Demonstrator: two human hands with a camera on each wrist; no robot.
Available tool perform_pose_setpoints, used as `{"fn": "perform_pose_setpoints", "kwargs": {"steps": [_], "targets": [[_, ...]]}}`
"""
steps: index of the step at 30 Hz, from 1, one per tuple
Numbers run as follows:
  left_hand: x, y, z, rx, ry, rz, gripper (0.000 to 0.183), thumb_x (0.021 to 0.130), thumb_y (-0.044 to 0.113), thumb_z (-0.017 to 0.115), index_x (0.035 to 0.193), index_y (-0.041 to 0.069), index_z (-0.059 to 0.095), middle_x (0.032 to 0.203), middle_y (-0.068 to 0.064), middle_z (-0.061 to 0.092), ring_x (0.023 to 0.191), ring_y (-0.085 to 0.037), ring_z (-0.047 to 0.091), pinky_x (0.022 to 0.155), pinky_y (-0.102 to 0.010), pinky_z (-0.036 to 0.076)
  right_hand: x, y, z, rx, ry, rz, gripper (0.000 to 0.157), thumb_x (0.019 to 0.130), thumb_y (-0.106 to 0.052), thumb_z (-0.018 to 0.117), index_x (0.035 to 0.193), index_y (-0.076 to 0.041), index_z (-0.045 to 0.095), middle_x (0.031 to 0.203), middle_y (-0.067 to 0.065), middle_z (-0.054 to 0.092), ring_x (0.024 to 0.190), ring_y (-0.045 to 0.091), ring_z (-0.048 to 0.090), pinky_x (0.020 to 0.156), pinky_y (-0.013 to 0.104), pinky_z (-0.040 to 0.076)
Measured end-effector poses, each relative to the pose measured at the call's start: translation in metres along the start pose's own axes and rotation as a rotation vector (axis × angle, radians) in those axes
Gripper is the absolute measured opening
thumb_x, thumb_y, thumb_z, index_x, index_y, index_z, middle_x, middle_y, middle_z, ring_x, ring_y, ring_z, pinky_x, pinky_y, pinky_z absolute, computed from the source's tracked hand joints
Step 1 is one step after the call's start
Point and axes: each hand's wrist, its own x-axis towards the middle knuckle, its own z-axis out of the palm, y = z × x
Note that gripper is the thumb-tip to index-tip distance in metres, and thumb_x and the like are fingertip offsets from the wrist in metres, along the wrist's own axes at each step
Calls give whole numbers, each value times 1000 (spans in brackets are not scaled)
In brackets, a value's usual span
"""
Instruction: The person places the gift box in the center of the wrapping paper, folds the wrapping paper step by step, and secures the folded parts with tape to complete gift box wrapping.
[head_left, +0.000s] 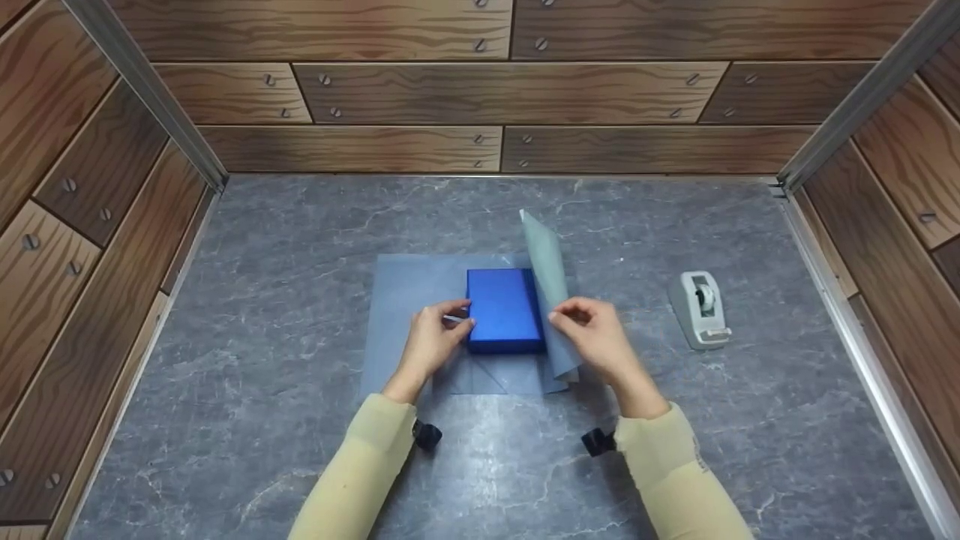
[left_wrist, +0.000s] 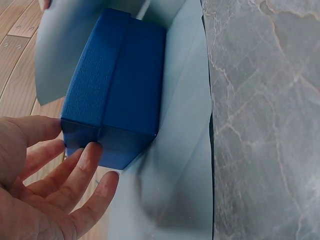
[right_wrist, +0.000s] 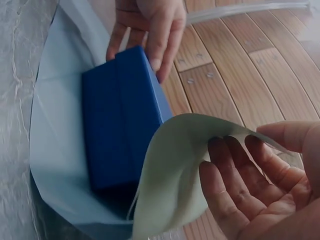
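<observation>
A blue lidded box (head_left: pixel 504 304) lies on a sheet of blue-grey wrapping paper (head_left: pixel 409 300). My left hand (head_left: pixel 435 337) is at the box's left side; in the left wrist view its thumb and fingertips touch the box (left_wrist: pixel 95 75) near one end, the fingers loosely bent. My right hand (head_left: pixel 600 337) pinches the raised right edge of the paper between thumb and fingers. That flap (head_left: pixel 547 259) stands up beside the box, curling over to show a paler green underside (right_wrist: pixel 172 170) in the right wrist view. The paper under the box is hidden.
A grey tape dispenser (head_left: pixel 691 322) with a roll stands on the right of the marbled grey tabletop (head_left: pixel 300 247). Wood-patterned panels (head_left: pixel 495 94) wall the back and both sides, with metal posts (head_left: pixel 150 90) at the corners. Small black wrist cameras (head_left: pixel 427 435) sit by the sleeves.
</observation>
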Motion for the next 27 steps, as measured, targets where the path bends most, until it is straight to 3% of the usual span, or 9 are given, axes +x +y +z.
{"fn": "perform_pose_setpoints", "kwargs": {"steps": [3, 8, 12, 20, 27], "targets": [[0, 1, 0, -11, 0, -4, 31, 83, 14, 66, 113, 7, 64, 95, -5, 66, 80, -13, 64, 66, -22, 51, -2, -8, 7, -56, -24, -22, 12, 82, 1, 63, 88, 10, 65, 83, 13, 64, 77, 21, 59, 69, 23, 46], [0, 0, 0, -16, 4, 3, 31, 83, 14, 67, 112, 6, 65, 95, -5, 66, 79, -12, 64, 66, -22, 51, 7, 14, 14, -135, -73, -51, 13, 83, -8, 65, 92, 1, 69, 86, 9, 66, 77, 19, 62, 68, 29, 49], [0, -1, 0, -22, -2, 7, 30, 83, 14, 66, 112, 7, 65, 95, -5, 66, 79, -12, 64, 66, -22, 51, 5, 19, 18, -275, -147, -101, 21, 86, -17, 63, 101, -4, 69, 94, 6, 67, 81, 17, 62, 72, 33, 50], [-1, 0, -1, -17, -9, 17, 30, 83, 14, 66, 113, 7, 65, 97, -6, 65, 80, -13, 64, 67, -23, 51, -2, 19, 25, -613, -216, -296, 23, 88, -19, 61, 106, -6, 68, 101, 2, 64, 92, 15, 59, 81, 31, 47], [-1, -1, -1, -13, -8, 19, 30, 84, 15, 66, 113, 7, 64, 99, -6, 66, 80, -14, 64, 67, -23, 51, -8, 25, 26, -796, -222, -477, 18, 86, -13, 61, 101, -10, 70, 111, 4, 57, 105, 22, 50, 91, 41, 37]]}}
